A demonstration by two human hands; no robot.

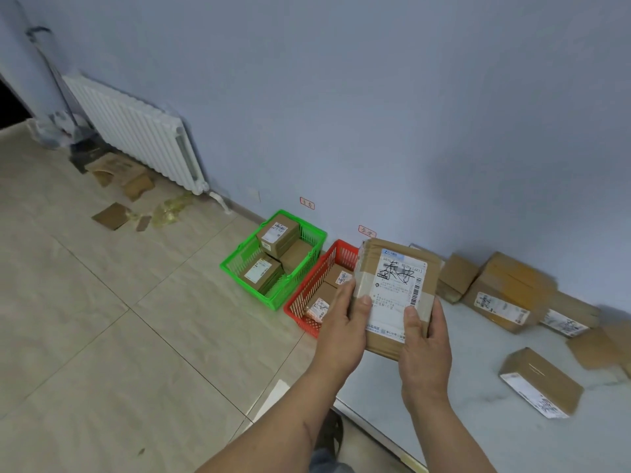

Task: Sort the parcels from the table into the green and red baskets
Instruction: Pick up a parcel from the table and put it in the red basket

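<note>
Both hands grip parcel (396, 295): left hand (345, 322), right hand (425, 349). Risk: label misread → wrong drop, green basket (273, 298) vs red basket (304, 315).

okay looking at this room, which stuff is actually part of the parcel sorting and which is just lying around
Part of the job: held parcel, left hand, right hand, green basket, red basket, table, its parcels.

Lying about: radiator, cardboard scraps on the floor.
</note>
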